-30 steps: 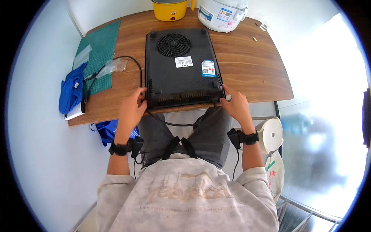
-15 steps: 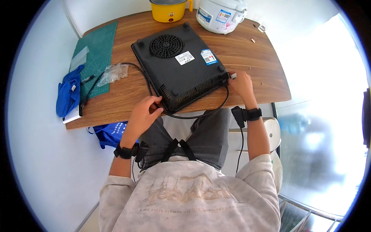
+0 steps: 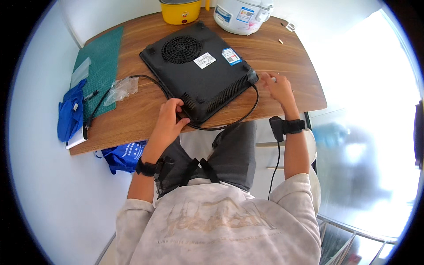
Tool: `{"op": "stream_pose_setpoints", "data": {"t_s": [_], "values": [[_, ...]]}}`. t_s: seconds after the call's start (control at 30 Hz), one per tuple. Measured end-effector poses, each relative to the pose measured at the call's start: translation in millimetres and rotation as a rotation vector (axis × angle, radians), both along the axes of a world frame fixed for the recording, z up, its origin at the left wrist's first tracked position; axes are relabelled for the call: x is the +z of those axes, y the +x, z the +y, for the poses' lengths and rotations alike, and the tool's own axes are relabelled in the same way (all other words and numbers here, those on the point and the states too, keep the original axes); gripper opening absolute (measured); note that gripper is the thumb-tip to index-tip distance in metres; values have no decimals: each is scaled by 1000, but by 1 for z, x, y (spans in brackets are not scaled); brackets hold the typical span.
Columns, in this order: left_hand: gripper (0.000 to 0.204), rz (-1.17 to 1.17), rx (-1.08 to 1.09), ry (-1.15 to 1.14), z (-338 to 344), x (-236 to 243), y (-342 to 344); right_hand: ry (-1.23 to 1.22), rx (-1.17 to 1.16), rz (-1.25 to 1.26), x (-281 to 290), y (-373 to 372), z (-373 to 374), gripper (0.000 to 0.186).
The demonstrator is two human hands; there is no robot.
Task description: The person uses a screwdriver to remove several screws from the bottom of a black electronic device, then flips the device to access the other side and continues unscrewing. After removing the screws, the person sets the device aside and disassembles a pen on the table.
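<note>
A black induction cooker (image 3: 176, 78) lies upside down on the table, its round fan grille and two stickers facing up. My left hand (image 3: 168, 120) is at its near left corner, fingers and thumb curled against the edge beside the black power cord (image 3: 240, 118). The cord loops along the near side from the right corner. A clear, shiny patch (image 3: 252, 77) shows on that right corner. Just right of it, my right hand (image 3: 279, 89) is closed on a small whitish piece (image 3: 274, 79), mostly hidden by the fingers.
At the back stand a yellow pot (image 3: 180, 13) and a white rice cooker (image 3: 243, 17). On the left lie a green cutting mat (image 3: 99, 48), crumpled clear plastic (image 3: 121, 89), a blue cloth bag (image 3: 70, 106) and the cord's plug end. Small bits lie at the right.
My right hand has drawn away to the right from the cooker's corner with the small whitish piece. My left hand stays at the near left corner. The whole view has shifted slightly.
</note>
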State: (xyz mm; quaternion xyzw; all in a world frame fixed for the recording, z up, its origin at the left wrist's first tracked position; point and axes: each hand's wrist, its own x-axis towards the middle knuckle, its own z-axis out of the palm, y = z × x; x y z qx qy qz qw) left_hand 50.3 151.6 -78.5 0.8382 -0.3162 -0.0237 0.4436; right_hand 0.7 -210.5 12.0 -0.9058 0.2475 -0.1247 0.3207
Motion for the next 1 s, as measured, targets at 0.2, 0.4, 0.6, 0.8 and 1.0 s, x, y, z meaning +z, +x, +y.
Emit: {"op": "stream_pose_setpoints", "data": {"t_s": [0.2,0.4,0.6,0.8,1.0], "values": [[62,-8,-11,-17,5,0,-13,-410,-257,67,-9,-41,-109,26],[72,-19,5,13,3,-1,-15,-468,-348,182,-26,-69,-150,21],[80,-115,74,23,5,-13,-18,-415,-316,218,-45,-63,-135,18],[87,-273,113,-60,-3,-12,-27,-466,-337,164,-54,-61,-123,21],[89,-541,44,32,-17,0,-27,-377,-215,111,-31,-70,-68,22]]}}
